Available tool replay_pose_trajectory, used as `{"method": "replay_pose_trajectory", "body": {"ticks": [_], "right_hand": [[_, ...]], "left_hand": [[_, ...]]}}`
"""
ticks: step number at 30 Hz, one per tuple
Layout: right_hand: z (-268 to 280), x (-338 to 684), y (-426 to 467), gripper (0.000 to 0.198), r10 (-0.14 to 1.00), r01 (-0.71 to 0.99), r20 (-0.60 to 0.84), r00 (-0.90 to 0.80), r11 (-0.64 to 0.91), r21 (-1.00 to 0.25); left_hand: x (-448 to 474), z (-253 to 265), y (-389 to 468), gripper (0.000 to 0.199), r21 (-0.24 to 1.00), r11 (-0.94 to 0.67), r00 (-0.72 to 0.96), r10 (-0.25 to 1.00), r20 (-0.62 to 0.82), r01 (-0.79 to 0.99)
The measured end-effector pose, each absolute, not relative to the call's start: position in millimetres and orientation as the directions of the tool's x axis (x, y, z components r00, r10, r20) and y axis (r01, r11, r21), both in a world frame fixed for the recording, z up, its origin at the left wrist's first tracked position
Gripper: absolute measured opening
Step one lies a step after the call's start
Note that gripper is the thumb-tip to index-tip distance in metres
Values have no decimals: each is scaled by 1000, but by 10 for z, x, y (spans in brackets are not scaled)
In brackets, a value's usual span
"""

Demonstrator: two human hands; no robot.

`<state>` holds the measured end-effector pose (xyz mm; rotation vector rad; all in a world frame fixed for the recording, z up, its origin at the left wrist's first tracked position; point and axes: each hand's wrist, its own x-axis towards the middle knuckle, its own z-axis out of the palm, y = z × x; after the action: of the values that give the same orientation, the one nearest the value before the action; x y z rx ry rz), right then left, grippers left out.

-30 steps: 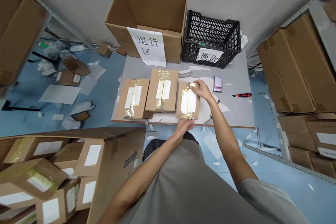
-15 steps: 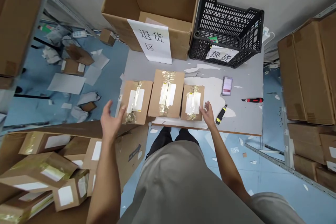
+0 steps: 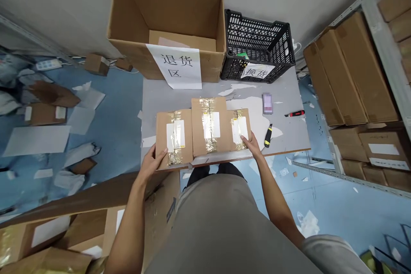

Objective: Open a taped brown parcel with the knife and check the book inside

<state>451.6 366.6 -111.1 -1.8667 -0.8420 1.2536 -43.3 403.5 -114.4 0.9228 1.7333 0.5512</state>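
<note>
Three taped cardboard boxes stand side by side at the table's front edge. My left hand [image 3: 152, 163] grips the outer side of the left cardboard box [image 3: 162, 130], thumb on top and fingers down its side. On the other end, my right hand [image 3: 253, 144] holds the right cardboard box [image 3: 245, 116], its thumb on the white label. Between them sits the taller middle cardboard box [image 3: 197, 137], touched by neither hand. All three carry white labels under shiny clear tape. The fingers beneath the box edges are partly hidden.
Behind stand a large open carton [image 3: 135, 58] with a paper sign and a black plastic crate [image 3: 260, 47]. A phone [image 3: 267, 103], a yellow-black utility knife [image 3: 268, 136] and a red-black utility knife [image 3: 294, 114] lie right. A carton of parcels [image 3: 58, 250] is at lower left.
My left hand has come in from the left onto the left box. The three boxes now sit closer together, the right one against the middle. The view has shifted.
</note>
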Motion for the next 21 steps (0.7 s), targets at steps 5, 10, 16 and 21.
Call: {"method": "replay_pose_trajectory", "body": {"ticks": [5,10,16,21], "right_hand": [[-1094,4513,3702,94,796,10,-514,320,-545,-838],[-1085,4725,3721,85,796,-28,-478,370,-505,-863],[-945,5431,4278,85,828,32,-416,377,-460,-887],[-882,5945,5080,84,854,106,-390,343,-448,-888]], "left_hand": [[-201,-1165,4162,84,755,585,-192,811,-553,297],[164,-1081,4279,85,857,457,-99,889,-447,239],[772,-1009,4842,79,906,386,-86,922,-377,172],[1235,-1034,5306,67,894,411,-158,909,-387,176]]}}
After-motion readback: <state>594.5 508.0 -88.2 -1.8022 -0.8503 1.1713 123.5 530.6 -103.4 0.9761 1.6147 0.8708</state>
